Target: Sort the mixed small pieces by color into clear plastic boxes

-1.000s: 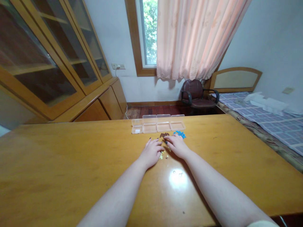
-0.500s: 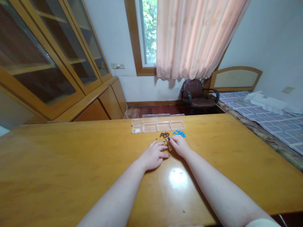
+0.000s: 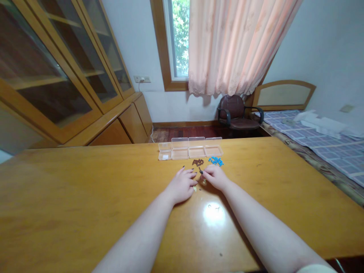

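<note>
My left hand [image 3: 182, 185] lies palm down on the table, its fingers spread, beside a few small cream-yellow pieces [image 3: 195, 188]. To its right, my right hand [image 3: 215, 177] has thumb and forefinger closed together low over the table. A small brown piece [image 3: 200, 168] shows right at those fingertips; whether it is gripped or only touched is not clear. More yellowish pieces [image 3: 204, 181] lie partly hidden under the right hand. Just beyond the hands are a heap of brown pieces [image 3: 198, 162] and a heap of bright blue pieces [image 3: 216, 161].
Behind the heaps, clear plastic boxes [image 3: 179, 154] stand in a row with lids raised, near the far edge of the wooden table [image 3: 85, 197]. A glass-door cabinet [image 3: 71, 72] is at left. A chair [image 3: 234, 112] and a bed [image 3: 321, 140] stand beyond.
My left hand has shifted slightly left, away from the right hand, uncovering cream-yellow pieces. My right fingertips have moved a little down and toward me.
</note>
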Demonstrator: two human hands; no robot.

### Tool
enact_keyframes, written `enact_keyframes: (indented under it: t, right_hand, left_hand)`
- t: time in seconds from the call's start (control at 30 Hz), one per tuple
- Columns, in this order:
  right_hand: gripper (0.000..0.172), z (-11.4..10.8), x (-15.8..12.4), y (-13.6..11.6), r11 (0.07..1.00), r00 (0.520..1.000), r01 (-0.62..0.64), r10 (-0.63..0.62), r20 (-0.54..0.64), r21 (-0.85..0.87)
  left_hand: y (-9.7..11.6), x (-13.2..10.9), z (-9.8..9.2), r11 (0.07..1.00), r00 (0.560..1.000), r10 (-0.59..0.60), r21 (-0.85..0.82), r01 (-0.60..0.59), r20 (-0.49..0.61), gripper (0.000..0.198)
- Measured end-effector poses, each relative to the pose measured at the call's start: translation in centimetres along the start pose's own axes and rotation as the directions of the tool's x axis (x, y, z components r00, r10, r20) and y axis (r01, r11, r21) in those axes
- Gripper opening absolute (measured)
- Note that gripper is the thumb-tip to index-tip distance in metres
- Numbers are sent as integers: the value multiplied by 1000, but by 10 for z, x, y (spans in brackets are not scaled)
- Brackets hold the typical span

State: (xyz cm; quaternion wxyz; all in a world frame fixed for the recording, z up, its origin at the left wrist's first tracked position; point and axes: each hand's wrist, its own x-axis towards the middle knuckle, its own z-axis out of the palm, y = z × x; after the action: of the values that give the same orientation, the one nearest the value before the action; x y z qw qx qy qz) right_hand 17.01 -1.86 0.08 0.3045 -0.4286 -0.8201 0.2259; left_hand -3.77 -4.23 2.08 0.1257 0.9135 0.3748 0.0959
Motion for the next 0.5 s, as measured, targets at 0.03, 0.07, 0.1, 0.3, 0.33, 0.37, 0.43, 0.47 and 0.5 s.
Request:
enact_keyframes:
  t: [0.03,0.07,0.1,0.3,0.33,0.37,0.43,0.47,0.5]
  right_hand:
    - [39,0,-1,-2,999,999,20,-21,41,28]
    - [38,1,-2,-3,998,996,37,-41,82,56]
    - [37,1,-2,-4,995,990,51,-62,124,88]
    - [23,6,-3,-7,983,958,104,-140,250,152]
    - [22,7,-3,-8,984,957,117,-148,248,138]
    - [20,6,-2,-10,984,959,132,-157,237,119]
    - [13,5,-1,-13,984,965,165,-174,196,60]
    - [11,3,0,-15,983,968,180,-181,174,20]
    - [13,1,0,-16,981,970,190,-184,161,-22]
  left_hand:
    - [-1,-1,-2,1000,1000,7,-5,-7,3,31]
    - [-1,-1,-3,1000,1000,14,-13,-14,4,31]
    - [-2,-1,-3,1000,1000,21,-23,-21,6,30]
    - [0,0,-4,997,999,37,-63,-38,-18,29]
    - [0,0,-4,997,999,36,-67,-37,-21,30]
    - [0,1,-3,997,999,28,-73,-30,-25,30]
    - [-2,2,-2,997,999,-8,-83,4,-46,31]
    - [-4,3,-1,996,997,-37,-88,32,-64,31]
    - [-6,3,-1,994,994,-71,-93,63,-88,32]
